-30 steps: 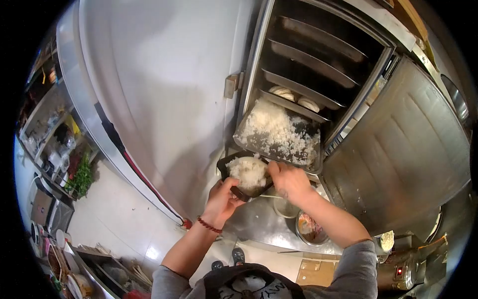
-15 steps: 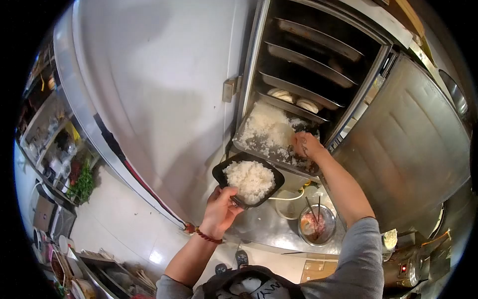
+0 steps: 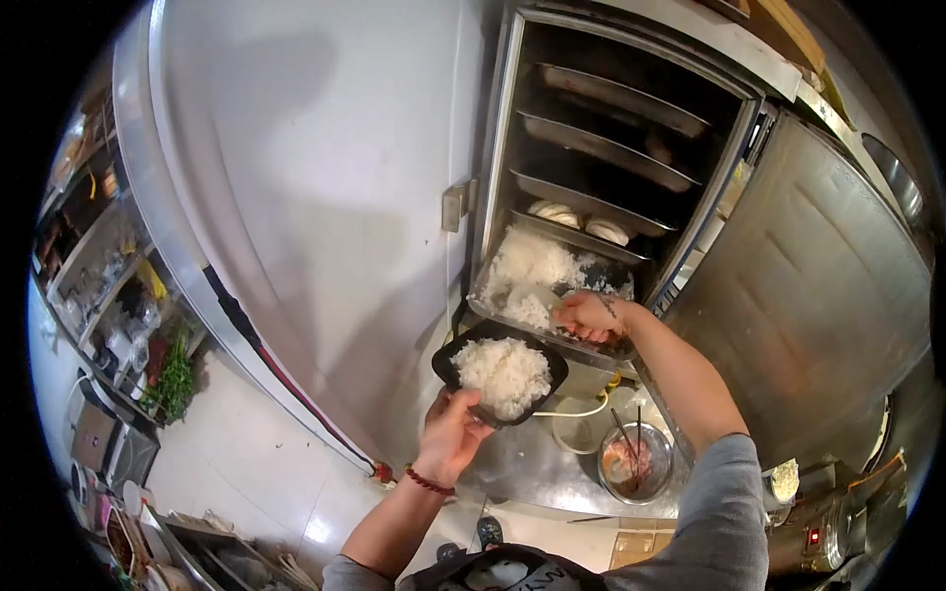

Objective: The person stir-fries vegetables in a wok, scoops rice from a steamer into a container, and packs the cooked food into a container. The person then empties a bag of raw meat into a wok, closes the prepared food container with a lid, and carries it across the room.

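hold black squarish plastic bowl (image 3: pixel 501 374) level mid-frame, clamped in left fingers (image 3: pixel 460 403); skim gently with pale rounded scoop (image 3: pixel 541 295), gripped in right fingers (image 3: pixel 574 319)

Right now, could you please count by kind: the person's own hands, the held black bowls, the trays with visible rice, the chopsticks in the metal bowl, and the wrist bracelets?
Hands (left hand, right hand): 2
Black bowl, held: 1
Rice tray: 1
Chopsticks in the metal bowl: 2
Bracelet, left wrist: 1
Total: 7
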`<state>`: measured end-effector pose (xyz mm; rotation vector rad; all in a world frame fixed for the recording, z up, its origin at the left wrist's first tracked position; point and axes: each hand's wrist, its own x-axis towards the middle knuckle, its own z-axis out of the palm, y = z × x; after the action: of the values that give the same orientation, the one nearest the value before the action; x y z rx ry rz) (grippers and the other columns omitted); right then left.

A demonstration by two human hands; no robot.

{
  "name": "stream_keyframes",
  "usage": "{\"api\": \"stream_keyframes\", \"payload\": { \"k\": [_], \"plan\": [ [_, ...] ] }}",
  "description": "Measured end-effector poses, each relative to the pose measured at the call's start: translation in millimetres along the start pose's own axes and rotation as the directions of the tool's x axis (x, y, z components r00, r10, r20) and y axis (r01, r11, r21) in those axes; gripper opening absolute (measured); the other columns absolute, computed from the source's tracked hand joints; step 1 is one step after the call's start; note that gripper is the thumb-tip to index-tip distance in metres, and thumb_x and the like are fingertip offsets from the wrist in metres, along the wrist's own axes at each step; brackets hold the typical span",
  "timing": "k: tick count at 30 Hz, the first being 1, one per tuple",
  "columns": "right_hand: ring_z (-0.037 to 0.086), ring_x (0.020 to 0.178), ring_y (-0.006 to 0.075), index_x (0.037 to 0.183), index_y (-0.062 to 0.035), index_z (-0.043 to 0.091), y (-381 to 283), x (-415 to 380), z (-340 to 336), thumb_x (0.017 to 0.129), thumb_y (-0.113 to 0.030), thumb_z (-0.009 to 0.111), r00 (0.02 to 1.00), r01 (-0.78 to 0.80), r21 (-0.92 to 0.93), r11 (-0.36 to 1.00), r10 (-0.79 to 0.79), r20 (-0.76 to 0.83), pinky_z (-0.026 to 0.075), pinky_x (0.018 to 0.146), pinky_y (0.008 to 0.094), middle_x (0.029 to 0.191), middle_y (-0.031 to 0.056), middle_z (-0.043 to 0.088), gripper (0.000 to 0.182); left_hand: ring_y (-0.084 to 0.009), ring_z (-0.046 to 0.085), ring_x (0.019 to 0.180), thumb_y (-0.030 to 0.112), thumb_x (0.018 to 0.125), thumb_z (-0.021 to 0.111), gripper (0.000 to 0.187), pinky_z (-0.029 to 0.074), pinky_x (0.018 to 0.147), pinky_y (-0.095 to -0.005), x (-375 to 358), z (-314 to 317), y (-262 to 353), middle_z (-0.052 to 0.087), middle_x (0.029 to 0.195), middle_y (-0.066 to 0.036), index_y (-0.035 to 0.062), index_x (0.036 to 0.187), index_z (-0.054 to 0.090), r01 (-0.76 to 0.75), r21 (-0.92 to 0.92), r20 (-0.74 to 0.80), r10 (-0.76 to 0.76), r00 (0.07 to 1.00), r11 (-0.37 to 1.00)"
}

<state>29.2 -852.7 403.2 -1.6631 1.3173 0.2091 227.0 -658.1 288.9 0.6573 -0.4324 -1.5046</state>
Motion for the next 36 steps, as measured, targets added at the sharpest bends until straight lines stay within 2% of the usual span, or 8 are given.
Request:
{"api": "stream_keyframes", "payload": {
  "k": [2,4,6,11,20,26,29,36],
  "plan": [
    [0.045,0.045,0.0153,0.075,-0.0032,0.052,5,-5,14,0.086,-0.034,0.046,0.996,0.07,-0.001,0.998,-0.07,-0.064,0.036,0.04,0.0262,0.059,0.0058,0.049,0.033,-0.0224,0.052,0.097,0.003,0.076,0.053,0.034,0.045,0.081,-0.0415,-5,6,6,0.049,0.107,-0.009,0.0069,0.107,0.041,0.119,-0.113,-0.071,-0.127,0.989,0.987],
    [0.055,0.059,0.0319,0.08,0.0,0.053,11,-15,42,0.087,-0.029,0.044,0.534,0.453,-0.733,0.508,-0.813,-0.233,0.044,0.055,0.0368,0.065,0.0172,0.056,0.031,-0.0224,0.051,0.097,0.004,0.076,0.054,0.035,0.044,0.082,-0.0417,5,-2,-8,0.049,0.107,-0.008,0.0072,0.108,0.041,0.024,-0.06,0.008,-0.024,1.0,0.998],
    [0.056,0.073,0.0392,0.095,0.0004,0.048,-32,-68,85,0.086,-0.019,0.04,0.773,0.032,-0.704,0.709,-0.464,-0.432,0.044,0.066,0.0441,0.079,0.0243,0.056,0.023,-0.0223,0.051,0.098,0.004,0.076,0.054,0.036,0.044,0.082,-0.0419,11,-5,-17,0.049,0.107,-0.008,0.0075,0.109,0.04,-0.071,-0.005,0.093,0.071,0.993,0.997],
    [0.057,0.069,0.0378,0.087,0.0008,0.045,-15,-58,96,0.077,-0.01,0.045,0.561,0.124,-0.861,0.494,-0.75,-0.35,0.046,0.056,0.0439,0.075,0.0229,0.057,0.014,-0.0205,0.051,0.092,0.006,0.074,0.055,0.033,0.045,0.075,-0.0384,40,-11,-27,0.049,0.103,-0.006,0.0082,0.104,0.043,-0.15,0.059,0.166,0.139,0.976,0.987],
    [0.058,0.069,0.0359,0.08,-0.0023,0.058,5,62,-11,0.08,-0.017,0.045,0.546,0.069,-0.668,0.741,-0.588,-0.596,0.047,0.056,0.0389,0.086,0.0192,0.059,0.019,-0.02,0.051,0.087,0.006,0.073,0.054,0.033,0.045,0.068,-0.0363,60,-7,-32,0.049,0.101,-0.004,0.0132,0.103,0.044,0.054,-0.225,0.049,-0.044,0.998,0.973],
    [0.053,0.063,0.0249,0.079,0.0012,0.057,-22,18,-1,0.081,-0.036,0.05,0.941,0.052,-0.193,0.98,-0.112,-0.319,0.043,0.063,0.0348,0.072,0.0154,0.056,0.038,-0.023,0.05,0.096,0.004,0.074,0.052,0.033,0.045,0.078,-0.0422,67,-25,-41,0.048,0.105,-0.006,0.0112,0.105,0.043,-0.156,0.133,0.152,0.136,0.979,0.979],
    [0.055,0.056,0.0288,0.087,-0.0048,0.057,-6,12,-4,0.083,-0.034,0.047,0.647,0.294,-0.64,0.71,-0.64,-0.414,0.045,0.058,0.0379,0.071,0.0167,0.057,0.032,-0.024,0.05,0.098,0.003,0.074,0.051,0.033,0.044,0.079,-0.0435,63,-10,-33,0.048,0.106,-0.006,0.0108,0.105,0.043,-0.121,0.079,0.118,0.111,0.987,0.989],
    [0.057,0.062,0.032,0.092,-0.009,0.055,8,-47,69,0.079,-0.017,0.05,0.44,-0.068,-0.834,0.547,-0.734,-0.517,0.047,0.055,0.0377,0.076,0.0139,0.057,0.017,-0.0257,0.046,0.104,0.005,0.072,0.047,0.037,0.041,0.087,-0.0423,66,-31,-48,0.048,0.109,-0.009,0.01,0.108,0.044,-0.07,0.025,0.198,0.064,0.978,0.997]
  ]
}}
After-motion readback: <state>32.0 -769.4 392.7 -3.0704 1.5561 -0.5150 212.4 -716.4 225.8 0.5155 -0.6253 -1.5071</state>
